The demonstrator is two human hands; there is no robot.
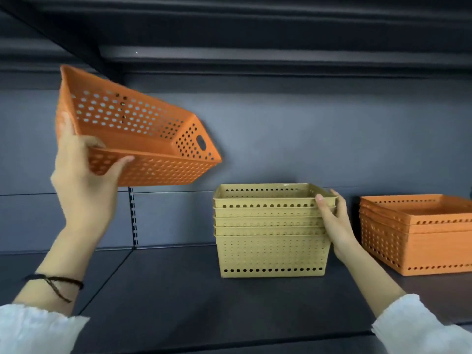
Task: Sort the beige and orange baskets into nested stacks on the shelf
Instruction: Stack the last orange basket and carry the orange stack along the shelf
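Note:
My left hand (84, 180) grips one corner of a single orange perforated basket (143, 139), held tilted in the air at the upper left, its open side facing me. A nested stack of several beige baskets (270, 241) stands on the dark shelf (178, 290) at the middle. My right hand (334, 221) rests on the right side of that beige stack, fingers wrapped around the top rims. A nested stack of orange baskets (419, 236) stands on the shelf at the right, partly cut off by the frame edge.
A dark back panel (281, 123) runs behind the shelf, with a slotted upright (132, 218) left of the beige stack. Another shelf (229, 34) hangs overhead. The shelf's front edge (229, 341) runs along the bottom.

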